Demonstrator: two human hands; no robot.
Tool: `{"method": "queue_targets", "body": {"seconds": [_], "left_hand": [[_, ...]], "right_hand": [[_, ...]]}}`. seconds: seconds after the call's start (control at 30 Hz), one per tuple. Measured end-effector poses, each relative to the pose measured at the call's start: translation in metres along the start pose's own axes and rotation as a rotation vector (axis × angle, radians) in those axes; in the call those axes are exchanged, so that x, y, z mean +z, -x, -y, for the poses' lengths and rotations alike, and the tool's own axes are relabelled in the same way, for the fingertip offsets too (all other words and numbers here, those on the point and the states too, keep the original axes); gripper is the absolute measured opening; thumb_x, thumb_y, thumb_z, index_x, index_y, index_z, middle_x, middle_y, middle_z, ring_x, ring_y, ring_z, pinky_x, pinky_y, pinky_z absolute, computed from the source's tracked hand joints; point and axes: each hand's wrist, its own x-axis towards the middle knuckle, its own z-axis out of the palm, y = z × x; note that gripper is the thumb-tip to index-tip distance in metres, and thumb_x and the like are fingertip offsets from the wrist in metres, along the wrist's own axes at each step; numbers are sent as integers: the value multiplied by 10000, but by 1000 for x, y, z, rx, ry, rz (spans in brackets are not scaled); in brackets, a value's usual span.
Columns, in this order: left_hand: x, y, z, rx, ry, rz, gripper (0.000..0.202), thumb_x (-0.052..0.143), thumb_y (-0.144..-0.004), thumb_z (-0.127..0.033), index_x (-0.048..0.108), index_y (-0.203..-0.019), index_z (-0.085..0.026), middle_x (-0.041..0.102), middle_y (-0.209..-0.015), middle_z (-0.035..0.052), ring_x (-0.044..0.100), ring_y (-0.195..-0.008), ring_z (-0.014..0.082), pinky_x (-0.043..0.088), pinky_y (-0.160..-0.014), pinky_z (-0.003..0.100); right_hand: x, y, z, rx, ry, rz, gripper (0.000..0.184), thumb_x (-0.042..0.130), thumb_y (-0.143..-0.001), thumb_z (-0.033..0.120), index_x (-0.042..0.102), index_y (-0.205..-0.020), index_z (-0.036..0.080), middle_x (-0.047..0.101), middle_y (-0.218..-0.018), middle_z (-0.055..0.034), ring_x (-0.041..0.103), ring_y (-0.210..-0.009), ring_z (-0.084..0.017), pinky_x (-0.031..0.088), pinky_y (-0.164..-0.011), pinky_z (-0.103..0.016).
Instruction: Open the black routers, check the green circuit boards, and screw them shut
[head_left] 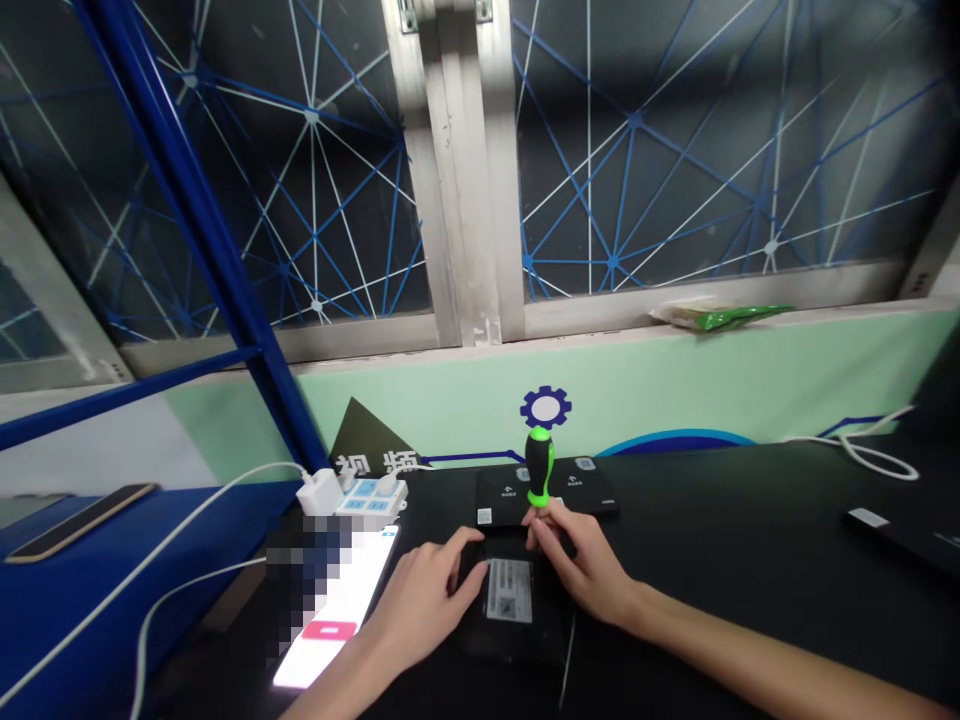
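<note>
My right hand [581, 560] grips a screwdriver [539, 468] with a black and bright green handle. The screwdriver stands upright, held low near its shaft; its tip is hidden by my fingers. Below it lies a flat black device [547, 625] with a white printed label [510, 590]. My left hand [435, 590] rests at the device's left side, thumb by the label and index finger stretched toward the far edge. Thumb and index finger are apart. Just behind both hands, flat black boxes [491, 490] with small white stickers lie on the dark table.
A lit phone [352, 600] lies left of my left hand, partly pixelated. Behind it sits a power strip [371, 497] with a white plug [321, 492] and cables. Another phone [82, 522] is far left. A black item [907, 540] lies right; a green packet [720, 316] rests on the sill.
</note>
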Motion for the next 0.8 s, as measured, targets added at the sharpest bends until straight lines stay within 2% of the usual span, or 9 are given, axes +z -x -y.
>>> {"method": "queue_targets", "body": {"seconds": [0.2,0.4,0.6,0.8], "left_hand": [[-1,-1,1,3,4,-2,293,448,-996,-422,574,-1243,-328,553,-626,-63,586,-595,180,330,-558,263],[-1,-2,3,11,1,7,284,431,-998,-415,564,-1231,-323,572,-638,-58,598,-608,185,348,-558,266],[9,-3,5,20,-12,-19,292,394,-1003,-372,541,-1237,-279,530,-620,-57,576,-573,178,332,-548,266],[19,-2,7,-5,15,-64,290,405,-1005,-367,540,-1250,-291,524,-630,-58,581,-595,184,344,-581,263]], "right_hand": [[-2,0,-1,-21,-22,-8,218,423,-1041,297,593,-938,207,646,-847,-49,599,-739,-178,482,-709,-281],[-1,-2,1,-12,-63,15,227,420,-1044,296,603,-944,206,656,-819,-42,616,-729,-172,487,-704,-275],[-3,-2,0,-19,-81,53,259,415,-1047,315,613,-924,202,654,-806,-38,610,-711,-166,489,-687,-269],[-4,-1,0,10,-97,53,276,416,-1046,335,612,-906,203,651,-794,-37,601,-709,-169,479,-659,-262]]}}
